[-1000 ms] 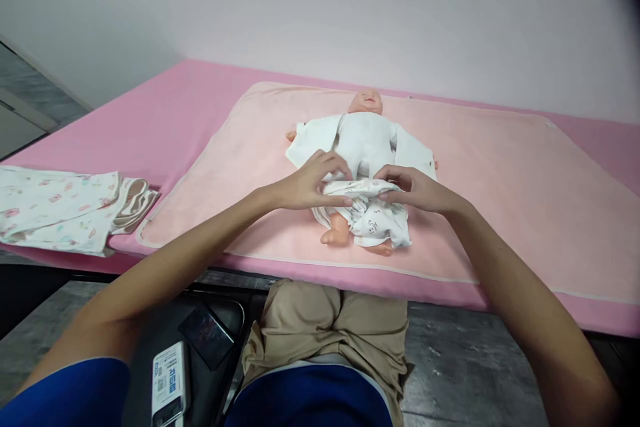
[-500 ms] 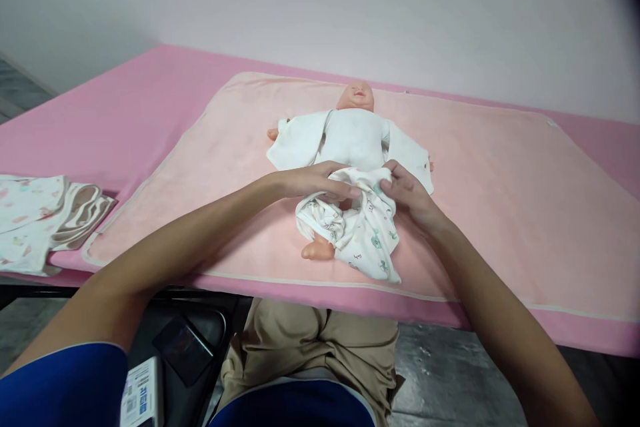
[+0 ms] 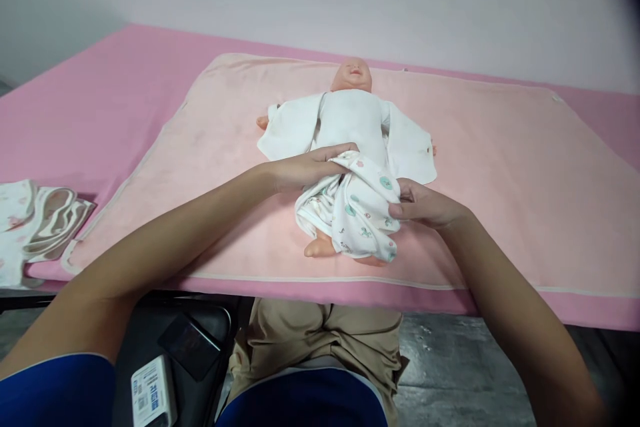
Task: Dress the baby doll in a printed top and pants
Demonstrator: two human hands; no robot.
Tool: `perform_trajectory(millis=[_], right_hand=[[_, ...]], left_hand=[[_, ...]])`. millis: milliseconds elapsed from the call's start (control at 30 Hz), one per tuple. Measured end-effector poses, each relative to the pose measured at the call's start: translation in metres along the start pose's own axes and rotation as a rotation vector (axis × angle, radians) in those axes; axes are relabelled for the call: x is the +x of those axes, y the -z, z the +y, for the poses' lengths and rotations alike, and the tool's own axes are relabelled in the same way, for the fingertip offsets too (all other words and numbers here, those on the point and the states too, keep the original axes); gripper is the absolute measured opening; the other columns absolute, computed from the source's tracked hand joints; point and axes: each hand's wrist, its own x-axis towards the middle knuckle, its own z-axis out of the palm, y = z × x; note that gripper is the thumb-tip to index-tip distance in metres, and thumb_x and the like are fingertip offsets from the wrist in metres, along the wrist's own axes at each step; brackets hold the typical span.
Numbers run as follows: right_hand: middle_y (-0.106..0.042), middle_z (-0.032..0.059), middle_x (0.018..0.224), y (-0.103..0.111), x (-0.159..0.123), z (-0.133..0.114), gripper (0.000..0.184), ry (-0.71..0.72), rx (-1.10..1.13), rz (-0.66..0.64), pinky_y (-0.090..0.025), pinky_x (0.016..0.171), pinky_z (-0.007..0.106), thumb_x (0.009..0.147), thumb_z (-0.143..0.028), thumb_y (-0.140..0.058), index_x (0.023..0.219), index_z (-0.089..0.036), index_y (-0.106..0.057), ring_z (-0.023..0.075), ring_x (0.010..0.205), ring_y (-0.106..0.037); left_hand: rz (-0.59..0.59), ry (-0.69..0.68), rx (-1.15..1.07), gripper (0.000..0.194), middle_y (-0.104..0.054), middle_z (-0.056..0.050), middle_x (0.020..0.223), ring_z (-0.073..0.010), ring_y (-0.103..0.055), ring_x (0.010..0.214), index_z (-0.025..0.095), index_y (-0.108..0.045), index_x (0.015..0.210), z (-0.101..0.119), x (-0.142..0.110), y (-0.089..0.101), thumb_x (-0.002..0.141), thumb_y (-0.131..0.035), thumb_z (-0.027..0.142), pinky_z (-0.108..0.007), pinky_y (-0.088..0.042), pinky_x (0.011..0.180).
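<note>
A baby doll (image 3: 351,73) lies on its back, its head away from me. Its white top (image 3: 350,117) has the sleeves spread to both sides. Over the legs are bunched white baby pants (image 3: 367,207) printed with small green and pink figures; both feet show below the cloth. My left hand (image 3: 315,165) is closed on the upper left part of the pants, at the doll's waist, some fingertips hidden by the fabric. On the right edge of the pants my right hand (image 3: 423,203) pinches the cloth between thumb and fingers.
The doll lies on a peach pad (image 3: 490,180) over a pink table cover (image 3: 100,100). Folded printed baby clothes (image 3: 40,227) sit at the left edge. Below the table, a black chair (image 3: 145,320) holds a dark phone-like slab (image 3: 190,347) and a white box (image 3: 154,393).
My right hand has moved down along the pants' right side. The cloth now lies higher over the right leg, and the second foot shows. The camera view has shifted slightly.
</note>
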Motion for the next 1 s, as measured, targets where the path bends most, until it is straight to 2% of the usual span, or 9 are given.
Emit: perform_trajectory(millis=[167, 333, 433, 567, 667, 767, 833, 900, 1000], right_hand=[[-0.079, 0.0074, 0.114, -0.012, 0.003, -0.005, 0.054, 0.011, -0.114, 0.027, -0.058, 0.092, 0.034, 0.092, -0.059, -0.089, 0.125, -0.018, -0.077, 0.0229, 0.103, -0.072], [-0.08, 0.0052, 0.11, -0.013, 0.001, -0.008, 0.049, -0.061, -0.321, -0.072, -0.059, 0.087, 0.032, 0.085, -0.05, -0.096, 0.118, -0.018, -0.08, 0.0229, 0.099, -0.072], [-0.081, 0.0057, 0.104, -0.014, 0.005, 0.0, 0.052, 0.034, -0.188, 0.079, -0.06, 0.088, 0.034, 0.089, -0.061, -0.091, 0.118, -0.018, -0.081, 0.0256, 0.099, -0.074], [-0.082, 0.0085, 0.114, -0.017, 0.012, 0.007, 0.061, 0.201, -0.002, 0.365, -0.061, 0.099, 0.04, 0.098, -0.073, -0.076, 0.134, -0.024, -0.078, 0.0293, 0.113, -0.075], [-0.082, 0.0084, 0.116, -0.012, 0.012, 0.004, 0.057, 0.123, -0.072, 0.35, -0.061, 0.098, 0.039, 0.097, -0.071, -0.078, 0.129, -0.024, -0.081, 0.0276, 0.11, -0.074], [-0.08, 0.0064, 0.098, -0.003, 0.006, 0.001, 0.054, 0.035, -0.277, 0.135, -0.06, 0.084, 0.035, 0.089, -0.071, -0.087, 0.102, -0.019, -0.083, 0.0237, 0.091, -0.071], [-0.079, 0.0043, 0.093, 0.002, 0.002, 0.001, 0.052, 0.028, -0.375, 0.015, -0.058, 0.078, 0.032, 0.08, -0.065, -0.096, 0.097, -0.018, -0.083, 0.0222, 0.086, -0.07], [-0.08, 0.004, 0.096, 0.003, 0.0, 0.003, 0.052, 0.075, -0.373, 0.026, -0.059, 0.081, 0.033, 0.079, -0.061, -0.098, 0.105, -0.019, -0.083, 0.0234, 0.091, -0.073], [-0.082, 0.008, 0.106, -0.002, 0.004, 0.009, 0.063, 0.194, -0.239, 0.156, -0.062, 0.093, 0.038, 0.088, -0.073, -0.086, 0.121, -0.02, -0.081, 0.0277, 0.105, -0.076]], left_hand=[[0.095, 0.028, 0.069, 0.022, -0.077, -0.004, 0.1, -0.018, -0.073, 0.097, 0.019, -0.073, 0.111, -0.002, -0.002, -0.007, 0.097, -0.077, 0.036, -0.028, -0.055, 0.092], [0.002, 0.025, 0.088, 0.03, -0.078, -0.003, 0.099, -0.0175, -0.075, 0.096, 0.018, -0.077, 0.112, -0.003, -0.001, -0.003, 0.091, -0.084, 0.038, -0.027, -0.058, 0.09], [-0.127, 0.065, 0.149, 0.041, -0.08, -0.006, 0.096, -0.0222, -0.078, 0.094, 0.017, -0.079, 0.106, 0.0, 0.0, 0.006, 0.083, -0.093, 0.048, -0.03, -0.061, 0.084], [-0.307, 0.083, 0.204, 0.054, -0.083, -0.01, 0.098, -0.0285, -0.081, 0.099, 0.017, -0.08, 0.106, -0.003, 0.0, 0.014, 0.074, -0.101, 0.055, -0.035, -0.065, 0.088], [-0.239, 0.006, 0.117, 0.064, -0.085, -0.011, 0.112, -0.028, -0.08, 0.112, 0.019, -0.077, 0.129, -0.012, 0.0, 0.014, 0.081, -0.097, 0.057, -0.037, -0.065, 0.1], [-0.126, -0.056, 0.023, 0.068, -0.083, -0.011, 0.115, -0.0251, -0.08, 0.11, 0.021, -0.072, 0.138, -0.019, 0.0, 0.011, 0.084, -0.096, 0.054, -0.035, -0.065, 0.098], [-0.096, -0.065, 0.004, 0.063, -0.081, -0.009, 0.112, -0.0225, -0.079, 0.104, 0.02, -0.073, 0.134, -0.02, -0.001, 0.009, 0.084, -0.097, 0.05, -0.03, -0.064, 0.092], [-0.083, -0.069, -0.009, 0.058, -0.08, -0.008, 0.109, -0.0197, -0.078, 0.098, 0.019, -0.073, 0.128, -0.021, -0.002, 0.008, 0.083, -0.099, 0.046, -0.027, -0.063, 0.086], [-0.034, -0.093, -0.052, 0.06, -0.079, -0.006, 0.103, -0.0164, -0.076, 0.087, 0.019, -0.072, 0.13, -0.024, -0.002, 0.007, 0.083, -0.099, 0.044, -0.025, -0.061, 0.079]])
